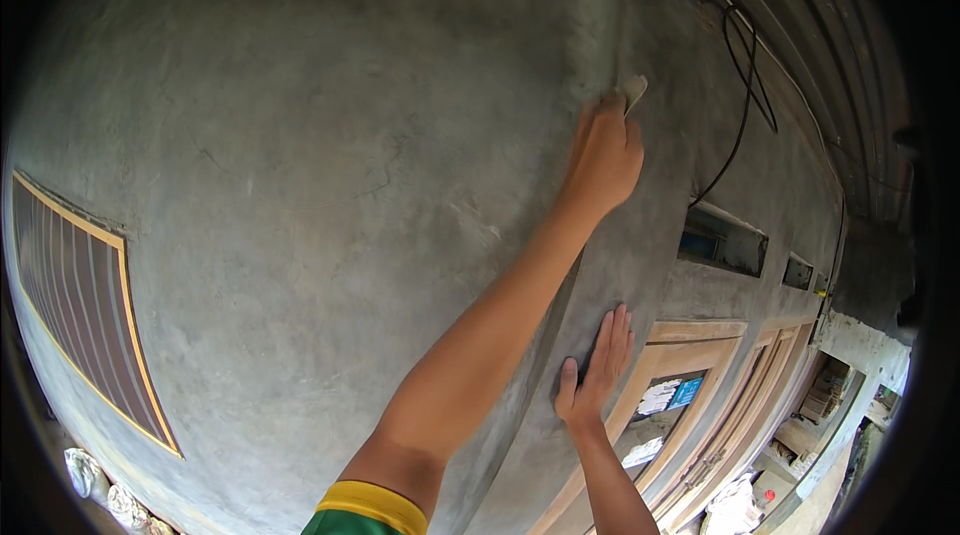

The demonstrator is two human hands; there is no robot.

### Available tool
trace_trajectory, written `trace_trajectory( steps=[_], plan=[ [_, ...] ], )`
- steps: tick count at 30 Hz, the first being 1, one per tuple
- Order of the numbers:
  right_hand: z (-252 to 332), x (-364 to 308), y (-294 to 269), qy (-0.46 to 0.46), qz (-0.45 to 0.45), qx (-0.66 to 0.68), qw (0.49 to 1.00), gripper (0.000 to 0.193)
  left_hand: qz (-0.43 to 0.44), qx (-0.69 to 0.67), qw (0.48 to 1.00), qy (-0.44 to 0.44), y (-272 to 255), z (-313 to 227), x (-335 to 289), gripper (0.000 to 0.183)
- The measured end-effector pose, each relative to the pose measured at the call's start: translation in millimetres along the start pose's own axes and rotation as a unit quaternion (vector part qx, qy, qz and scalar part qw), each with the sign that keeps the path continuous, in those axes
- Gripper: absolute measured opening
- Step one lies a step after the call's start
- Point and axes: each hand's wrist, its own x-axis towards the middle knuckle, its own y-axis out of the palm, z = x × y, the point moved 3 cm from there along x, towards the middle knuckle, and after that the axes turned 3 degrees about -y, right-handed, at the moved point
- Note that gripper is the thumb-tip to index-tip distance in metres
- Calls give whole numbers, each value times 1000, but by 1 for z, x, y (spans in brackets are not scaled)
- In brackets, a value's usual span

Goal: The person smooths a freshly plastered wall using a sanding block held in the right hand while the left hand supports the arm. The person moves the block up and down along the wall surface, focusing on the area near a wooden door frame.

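My left hand (608, 155) is raised high against a grey plastered wall (290, 175). Its fingers are closed around a small pale tool (636, 92), whose rounded end sticks out past the thumb side; the rest is hidden by the hand, so its kind cannot be made out. The hand is at a vertical edge in the plaster, where a lighter strip (597, 25) runs upward. Lower and to the right, my right hand (600, 367) lies flat on the wall, fingers together and pointing up, thumb apart, holding nothing.
At left is a striped window panel (85, 305) in an orange-yellow frame. Wooden-framed windows (697, 330) stand at the lower right, below a small wall opening (722, 240). Black cable (742, 120) hangs at upper right beneath corrugated roofing (830, 55). Sacks (100, 495) lie bottom left.
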Motion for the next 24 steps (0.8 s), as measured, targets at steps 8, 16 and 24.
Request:
trace_trajectory(
  steps=[8, 16, 24],
  plan=[
    [1, 0, -1, -1, -3, 0, 1000, 74, 28, -57, 998, -4, 8, 10, 32, 36],
    [-1, -1, -1, -1, 5, -6, 1000, 74, -8, -25, 1000, 6, 18, 14, 56, 30],
    [0, -2, 0, 7, -2, 22, 1000, 75, 27, -35, 999, 10, 16, 10, 48, 36]
  ],
)
